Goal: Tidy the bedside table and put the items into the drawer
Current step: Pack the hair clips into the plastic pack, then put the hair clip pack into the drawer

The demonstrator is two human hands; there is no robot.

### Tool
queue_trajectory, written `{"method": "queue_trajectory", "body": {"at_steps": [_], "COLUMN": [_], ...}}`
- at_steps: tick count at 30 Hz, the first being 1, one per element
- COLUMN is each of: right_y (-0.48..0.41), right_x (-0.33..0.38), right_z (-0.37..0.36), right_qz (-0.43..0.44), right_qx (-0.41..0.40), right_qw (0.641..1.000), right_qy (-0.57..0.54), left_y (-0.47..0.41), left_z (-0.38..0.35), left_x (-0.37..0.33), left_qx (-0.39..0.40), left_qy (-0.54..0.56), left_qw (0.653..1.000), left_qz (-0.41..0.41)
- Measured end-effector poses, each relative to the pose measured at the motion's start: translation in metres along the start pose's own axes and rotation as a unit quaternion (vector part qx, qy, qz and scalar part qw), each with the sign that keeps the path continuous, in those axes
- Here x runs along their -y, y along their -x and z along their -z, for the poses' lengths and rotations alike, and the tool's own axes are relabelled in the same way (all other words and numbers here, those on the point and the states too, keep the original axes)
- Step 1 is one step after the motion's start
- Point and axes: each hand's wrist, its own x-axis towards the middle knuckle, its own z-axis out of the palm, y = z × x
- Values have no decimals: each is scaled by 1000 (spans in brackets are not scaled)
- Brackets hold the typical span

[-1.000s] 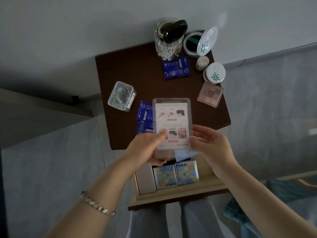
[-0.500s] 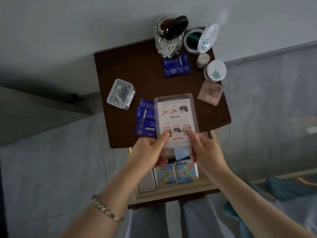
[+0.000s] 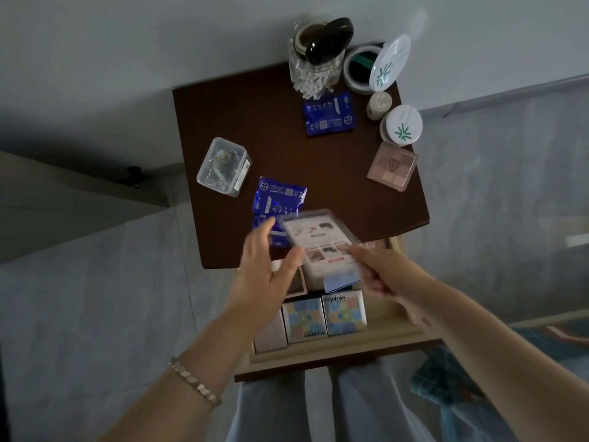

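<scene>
Dark brown bedside table, blue foil packets, pink palette.

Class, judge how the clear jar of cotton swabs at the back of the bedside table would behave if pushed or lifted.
The jar looks like glass, so probably rigid, breakable and heavy for its size. Dark items stick out above its rim, so a push might tip it or spill them.

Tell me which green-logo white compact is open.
The back compact beside the cotton-swab jar: its lid stands up, showing a dark inside. The front compact by the palette is closed.
</scene>
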Motion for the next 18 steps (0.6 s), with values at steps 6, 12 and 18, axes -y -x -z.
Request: {"method": "queue_trajectory", "body": {"at_steps": [6,12,18], "right_y": [-5,-26,-39], "right_x": [-1,-11,-34], "right_z": [17,5,-9], "right_qz": [-121,100,188], "right_qx": [192,-106,16], "right_qw": [966,989,952], "right_qy": [-123,30,242], "left_y": [-16,-19,-21], "left_z": [14,6,-31], "left_x": [29,29,61], "left_qx": [-1,135,185], "left_qy": [-167,-186,-110], "left_qw": [964,967,976], "left_qz": [-206,-108,30]}}
